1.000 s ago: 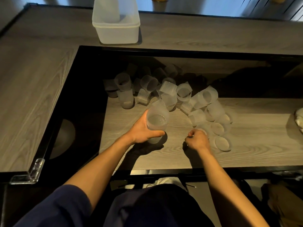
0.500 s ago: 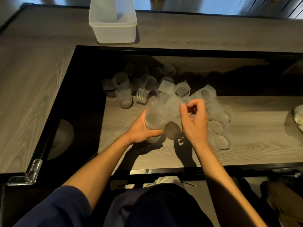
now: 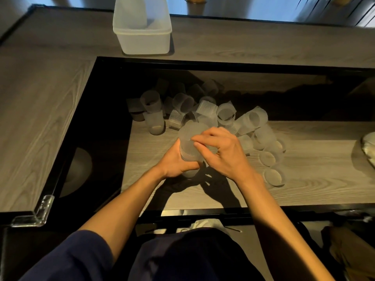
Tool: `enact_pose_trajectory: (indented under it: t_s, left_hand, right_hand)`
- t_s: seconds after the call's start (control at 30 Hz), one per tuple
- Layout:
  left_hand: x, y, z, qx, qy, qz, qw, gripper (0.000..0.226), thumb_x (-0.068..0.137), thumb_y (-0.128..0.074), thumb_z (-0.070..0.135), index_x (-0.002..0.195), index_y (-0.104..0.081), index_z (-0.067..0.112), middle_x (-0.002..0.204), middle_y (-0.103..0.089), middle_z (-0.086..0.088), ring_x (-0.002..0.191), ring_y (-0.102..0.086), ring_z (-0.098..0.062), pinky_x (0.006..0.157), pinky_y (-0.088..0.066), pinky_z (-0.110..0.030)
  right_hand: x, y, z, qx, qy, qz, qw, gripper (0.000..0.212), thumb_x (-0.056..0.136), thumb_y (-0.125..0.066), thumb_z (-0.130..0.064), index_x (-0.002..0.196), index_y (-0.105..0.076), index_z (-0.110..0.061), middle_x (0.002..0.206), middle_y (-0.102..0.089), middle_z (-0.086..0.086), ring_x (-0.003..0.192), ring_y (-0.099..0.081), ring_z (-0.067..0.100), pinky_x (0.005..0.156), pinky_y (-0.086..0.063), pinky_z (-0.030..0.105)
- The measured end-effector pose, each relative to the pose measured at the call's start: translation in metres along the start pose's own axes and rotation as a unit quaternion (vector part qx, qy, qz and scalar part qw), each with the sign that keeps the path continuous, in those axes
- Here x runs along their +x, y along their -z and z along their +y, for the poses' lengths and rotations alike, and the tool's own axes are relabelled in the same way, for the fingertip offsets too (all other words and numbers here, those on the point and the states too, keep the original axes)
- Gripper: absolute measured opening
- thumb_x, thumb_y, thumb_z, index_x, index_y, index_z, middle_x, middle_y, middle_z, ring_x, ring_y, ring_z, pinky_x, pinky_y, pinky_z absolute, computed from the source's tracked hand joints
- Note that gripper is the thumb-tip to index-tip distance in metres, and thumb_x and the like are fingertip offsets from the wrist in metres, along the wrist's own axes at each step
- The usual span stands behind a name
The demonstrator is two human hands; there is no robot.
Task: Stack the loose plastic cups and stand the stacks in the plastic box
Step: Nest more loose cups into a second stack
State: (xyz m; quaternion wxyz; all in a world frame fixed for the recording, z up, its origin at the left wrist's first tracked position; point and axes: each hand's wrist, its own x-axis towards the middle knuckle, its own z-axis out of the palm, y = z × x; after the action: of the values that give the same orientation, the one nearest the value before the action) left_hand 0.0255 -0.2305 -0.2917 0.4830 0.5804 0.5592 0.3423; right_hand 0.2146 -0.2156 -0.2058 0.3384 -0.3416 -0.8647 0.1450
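Observation:
My left hand (image 3: 177, 162) grips a short stack of frosted plastic cups (image 3: 189, 142) from the left side, held upright over the lower wooden shelf. My right hand (image 3: 222, 153) rests on top of that stack, its fingers closed on the topmost cup. Several loose cups (image 3: 251, 120) lie tumbled in a pile just behind and to the right of my hands. The translucent plastic box (image 3: 143, 36) stands on the upper counter at the back, with one tall stack of cups (image 3: 129, 13) standing in it.
A black frame (image 3: 101, 82) borders the sunken shelf, with raised wooden counter on the left and at the back. A clear corner guard (image 3: 34, 213) sits at the front left. Something pale (image 3: 368, 147) lies at the right edge.
My right hand picked a cup from the pile at the right, carried it left and brought it down onto the stack in my left hand.

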Motion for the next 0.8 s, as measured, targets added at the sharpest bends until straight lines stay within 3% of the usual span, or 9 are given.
enact_pose_trajectory:
  t_s: [0.1, 0.17, 0.23, 0.3, 0.4, 0.5, 0.63, 0.73, 0.8]
  left_hand:
    - [0.000, 0.000, -0.001, -0.006, 0.000, -0.007, 1.000, 0.085, 0.070, -0.092, 0.024, 0.141, -0.047, 0.015, 0.125, -0.065, -0.005, 0.117, -0.064, -0.023, 0.101, -0.053, -0.054]
    - [-0.002, -0.001, 0.002, -0.016, -0.001, -0.006, 1.000, 0.089, 0.067, -0.090, 0.026, 0.143, -0.045, 0.015, 0.128, -0.063, -0.003, 0.121, -0.062, -0.019, 0.104, -0.052, -0.041]
    - [-0.005, -0.001, 0.005, -0.028, -0.004, 0.003, 1.000, 0.096, 0.061, -0.089, 0.034, 0.143, -0.042, 0.020, 0.132, -0.060, 0.002, 0.124, -0.059, -0.011, 0.101, -0.050, -0.022]
    - [-0.007, -0.001, 0.006, -0.033, -0.005, 0.002, 0.999, 0.099, 0.062, -0.090, 0.033, 0.146, -0.039, 0.021, 0.134, -0.058, 0.005, 0.125, -0.057, -0.007, 0.099, -0.049, -0.020]
    - [-0.005, 0.000, 0.006, -0.030, 0.007, -0.001, 1.000, 0.094, 0.071, -0.091, 0.014, 0.148, -0.038, 0.019, 0.132, -0.055, 0.008, 0.126, -0.053, -0.007, 0.104, -0.045, -0.031]
    - [-0.003, -0.001, 0.006, -0.027, 0.014, -0.001, 1.000, 0.091, 0.072, -0.091, 0.017, 0.146, -0.038, 0.022, 0.131, -0.053, 0.008, 0.125, -0.051, -0.008, 0.104, -0.046, -0.034]
    - [-0.001, -0.005, 0.007, -0.029, 0.013, -0.001, 1.000, 0.094, 0.068, -0.090, 0.025, 0.146, -0.038, 0.023, 0.131, -0.054, 0.007, 0.125, -0.052, -0.009, 0.099, -0.046, -0.028]
    - [0.001, -0.009, 0.007, -0.024, 0.009, -0.003, 1.000, 0.090, 0.074, -0.090, 0.014, 0.146, -0.037, 0.024, 0.129, -0.053, 0.010, 0.123, -0.052, -0.006, 0.095, -0.045, -0.023]
    - [0.002, -0.011, 0.008, -0.023, 0.010, -0.007, 1.000, 0.090, 0.075, -0.089, 0.013, 0.146, -0.037, 0.024, 0.128, -0.053, 0.012, 0.122, -0.052, -0.005, 0.092, -0.044, -0.020]
  right_hand:
    - [0.000, 0.002, 0.001, -0.010, 0.018, -0.018, 1.000, 0.019, 0.095, -0.069, -0.028, 0.107, -0.080, -0.018, 0.097, -0.072, 0.001, 0.086, -0.059, 0.020, 0.072, -0.049, 0.039]
    - [-0.005, 0.003, 0.002, -0.014, 0.014, -0.056, 0.998, 0.017, 0.093, -0.071, -0.026, 0.107, -0.081, -0.021, 0.103, -0.073, 0.000, 0.089, -0.057, 0.018, 0.076, -0.049, 0.038]
    - [-0.010, 0.003, 0.003, -0.003, -0.027, -0.115, 0.993, 0.019, 0.094, -0.072, -0.025, 0.111, -0.079, -0.025, 0.118, -0.071, -0.003, 0.100, -0.057, 0.013, 0.088, -0.050, 0.040]
    - [-0.017, 0.005, 0.005, 0.084, -0.105, -0.121, 0.984, 0.022, 0.094, -0.072, -0.022, 0.115, -0.077, -0.026, 0.136, -0.064, -0.005, 0.121, -0.056, 0.008, 0.105, -0.047, 0.036]
    - [-0.026, 0.012, 0.013, 0.162, -0.220, 0.033, 0.961, 0.021, 0.093, -0.073, -0.020, 0.113, -0.076, -0.027, 0.138, -0.058, -0.007, 0.127, -0.054, 0.005, 0.106, -0.046, 0.023]
    - [-0.043, 0.016, 0.044, 0.060, -0.400, 0.127, 0.906, 0.020, 0.094, -0.070, -0.016, 0.114, -0.071, -0.019, 0.132, -0.049, 0.005, 0.105, -0.057, 0.007, 0.094, -0.051, 0.024]
    - [-0.089, 0.008, 0.086, -0.113, -0.582, -0.080, 0.802, 0.051, 0.089, -0.069, -0.018, 0.138, -0.057, -0.014, 0.152, -0.017, 0.019, 0.110, -0.057, 0.044, 0.099, -0.049, 0.040]
    - [-0.114, 0.005, 0.097, -0.139, -0.630, -0.130, 0.753, 0.059, 0.091, -0.067, -0.016, 0.146, -0.049, -0.014, 0.157, -0.003, 0.020, 0.114, -0.055, 0.045, 0.100, -0.049, 0.040]
    - [-0.123, 0.005, 0.101, -0.139, -0.639, -0.148, 0.742, 0.058, 0.092, -0.067, -0.018, 0.146, -0.048, -0.012, 0.156, -0.011, 0.020, 0.115, -0.056, 0.043, 0.100, -0.049, 0.039]
